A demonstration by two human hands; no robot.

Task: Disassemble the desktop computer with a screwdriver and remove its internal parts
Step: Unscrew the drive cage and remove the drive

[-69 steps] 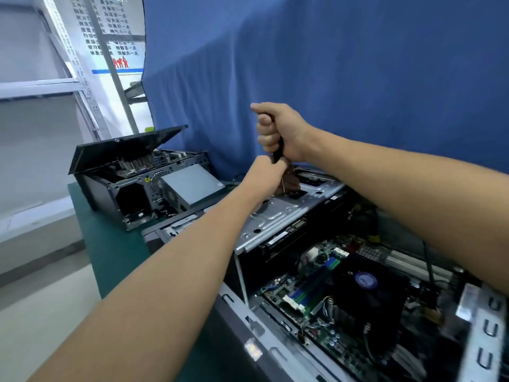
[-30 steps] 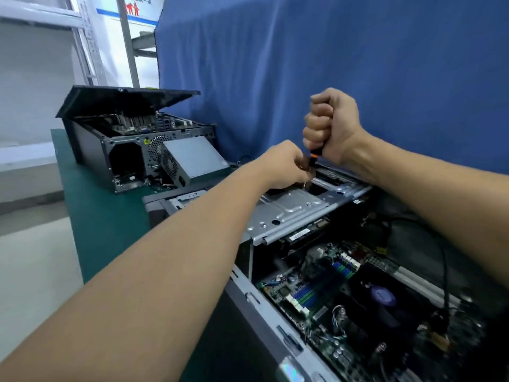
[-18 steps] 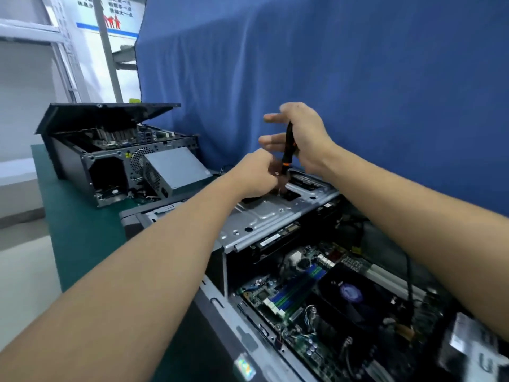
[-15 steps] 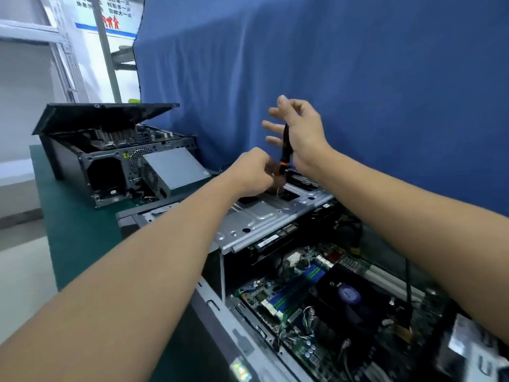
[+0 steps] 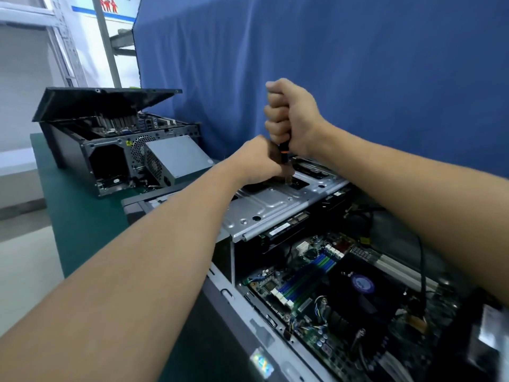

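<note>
The right hand (image 5: 292, 117) grips the upright screwdriver (image 5: 283, 155) in a fist, its tip on the metal drive cage (image 5: 270, 205) of the open desktop computer (image 5: 234, 321). The left hand (image 5: 256, 161) curls beside the shaft; whether it pinches anything cannot be told.

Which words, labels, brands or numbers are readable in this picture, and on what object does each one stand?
No text can be read.
Wall poster: red figures, writing not legible.
Yellow sticker on far computer: too small.
White label under drive bracket: blurred.
Fan sticker: blurred.
Shiny case sticker: blurred.
</note>
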